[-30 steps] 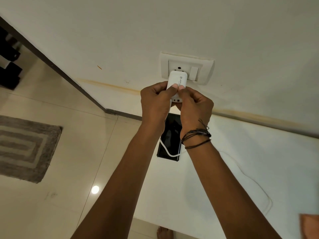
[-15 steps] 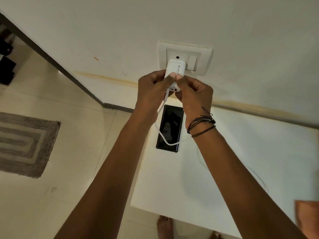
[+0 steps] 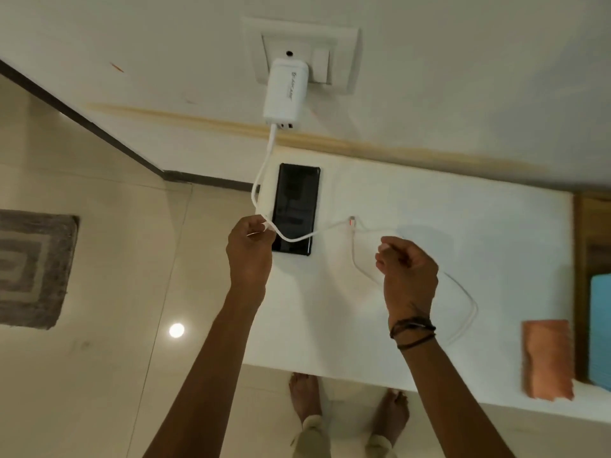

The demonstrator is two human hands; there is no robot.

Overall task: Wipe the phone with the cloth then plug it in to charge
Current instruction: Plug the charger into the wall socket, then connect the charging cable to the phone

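Note:
The black phone [image 3: 296, 209] lies face up on the white table [image 3: 479, 233], just below the wall socket [image 3: 334, 51]. A white charger adapter [image 3: 286, 90] sits in the socket. Its white cable [image 3: 259, 180] hangs down to my left hand [image 3: 249, 249], which pinches it at the phone's left edge. From there the cable crosses the phone's lower end and runs into my right hand [image 3: 408, 272], whose fingers are closed around it. The cable's free plug [image 3: 351, 222] rests on the table right of the phone. The folded orange cloth [image 3: 547, 358] lies at the table's right end.
A blue object [image 3: 601, 328] and a wooden frame [image 3: 591, 246] adjoin the table's right end. A grey rug [image 3: 33, 269] lies on the tiled floor to the left. My bare feet [image 3: 305, 398] stand at the table's front edge.
Both hands let go of the adapter, which stays in the socket, and dropped to the table. The left now pinches the cable by the phone; the right moved right along the cable.

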